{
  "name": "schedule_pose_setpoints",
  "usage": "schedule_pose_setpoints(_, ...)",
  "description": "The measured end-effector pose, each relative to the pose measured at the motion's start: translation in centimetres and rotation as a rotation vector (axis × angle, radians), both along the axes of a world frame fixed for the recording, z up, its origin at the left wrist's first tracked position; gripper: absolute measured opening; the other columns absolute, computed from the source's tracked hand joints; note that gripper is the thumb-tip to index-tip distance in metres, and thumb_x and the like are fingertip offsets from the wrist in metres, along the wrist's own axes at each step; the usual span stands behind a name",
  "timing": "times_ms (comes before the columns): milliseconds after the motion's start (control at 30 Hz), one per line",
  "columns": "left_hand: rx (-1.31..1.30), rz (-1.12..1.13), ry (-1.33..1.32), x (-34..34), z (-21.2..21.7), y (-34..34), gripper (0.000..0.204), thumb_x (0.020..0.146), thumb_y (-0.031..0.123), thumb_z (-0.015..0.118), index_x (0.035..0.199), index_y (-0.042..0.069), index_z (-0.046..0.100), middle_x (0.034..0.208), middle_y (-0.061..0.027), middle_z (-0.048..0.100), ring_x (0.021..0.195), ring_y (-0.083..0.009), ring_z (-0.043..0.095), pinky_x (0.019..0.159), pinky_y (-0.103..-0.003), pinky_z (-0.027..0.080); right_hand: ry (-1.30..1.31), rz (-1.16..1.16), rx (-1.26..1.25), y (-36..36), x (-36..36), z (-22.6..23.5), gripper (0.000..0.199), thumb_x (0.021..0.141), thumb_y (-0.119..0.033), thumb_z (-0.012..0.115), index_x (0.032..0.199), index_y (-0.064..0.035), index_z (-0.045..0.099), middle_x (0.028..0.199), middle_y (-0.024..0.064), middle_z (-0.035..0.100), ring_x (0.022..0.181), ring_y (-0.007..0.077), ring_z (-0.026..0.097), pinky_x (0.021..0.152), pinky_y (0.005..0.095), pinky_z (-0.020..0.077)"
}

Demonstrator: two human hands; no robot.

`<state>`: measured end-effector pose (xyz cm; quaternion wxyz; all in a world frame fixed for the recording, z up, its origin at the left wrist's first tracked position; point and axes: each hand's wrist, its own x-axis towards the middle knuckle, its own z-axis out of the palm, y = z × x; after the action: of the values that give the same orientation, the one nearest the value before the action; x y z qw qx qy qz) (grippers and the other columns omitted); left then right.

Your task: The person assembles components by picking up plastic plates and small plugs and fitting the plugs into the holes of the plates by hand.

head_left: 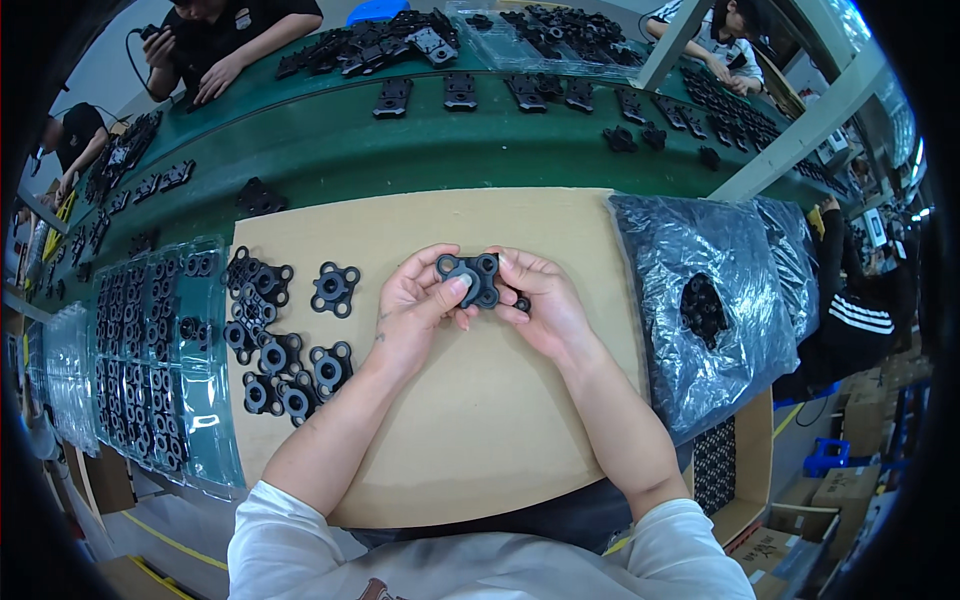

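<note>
Above the cardboard sheet [480,420], both of my hands hold one black plastic bracket [484,268] with ringed corners. My left hand [415,295] grips its left side, the thumb pressed on its middle. On the right edge, my right hand [545,305] closes its thumb and fingers. A small dark round piece [522,303] shows by the right fingers; I cannot tell whether it belongs to the bracket. To the left lie several like four-eared black parts in a loose pile [275,350], with one part [335,289] apart from them.
A clear tray [215,400] filled with black parts stands at the left. A grey plastic bag [700,300], torn open over black parts, lies at the right. Beyond runs a green conveyor [400,160] carrying black plates. A metal post [800,130] slants at the right. Other people work across it.
</note>
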<state>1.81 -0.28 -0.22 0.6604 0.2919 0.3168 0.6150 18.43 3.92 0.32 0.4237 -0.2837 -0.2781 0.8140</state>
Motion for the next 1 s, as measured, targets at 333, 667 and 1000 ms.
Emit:
schedule_pose_setpoints(333, 0.003, 0.053, 0.084, -0.1, -0.1, -0.2, 0.041, 0.084, -0.001, 0.06, 0.122, -0.002, 0.046, 0.087, -0.0124, 0.062, 0.062, -0.0174, 0.061, 0.05, -0.022, 0.049, -0.238, -0.105, 0.085, -1.1, -1.5, 1.4, 0.017, 0.092, -0.009, 0.052, 0.098, 0.0047, 0.06, 0.068, 0.004, 0.052, 0.051, 0.0058, 0.039, 0.04, 0.0157, 0.0265)
schedule_pose_setpoints(667, 0.011, 0.031, 0.163, -0.4, -0.5, -0.1, 0.042, 0.083, -0.003, 0.061, 0.122, -0.003, 0.047, 0.086, -0.0137, 0.061, 0.062, -0.0176, 0.06, 0.049, -0.023, 0.05, -0.328, -0.218, 0.239, -1.5, -1.6, 0.7, 0.015, 0.089, -0.006, 0.058, 0.097, 0.0047, 0.065, 0.075, 0.0066, 0.058, 0.056, 0.0052, 0.042, 0.043, 0.0155, 0.0299)
schedule_pose_setpoints(1000, 0.012, 0.014, 0.123, -0.1, -0.2, 0.0, 0.043, 0.082, -0.005, 0.062, 0.122, -0.004, 0.046, 0.087, -0.0139, 0.061, 0.064, -0.0163, 0.06, 0.05, -0.022, 0.05, 0.024, -0.19, 0.03, -0.7, -0.8, -0.2, 0.028, 0.088, -0.002, 0.056, 0.115, 0.0055, 0.055, 0.078, 0.0058, 0.056, 0.057, 0.0044, 0.042, 0.042, 0.0149, 0.0279)
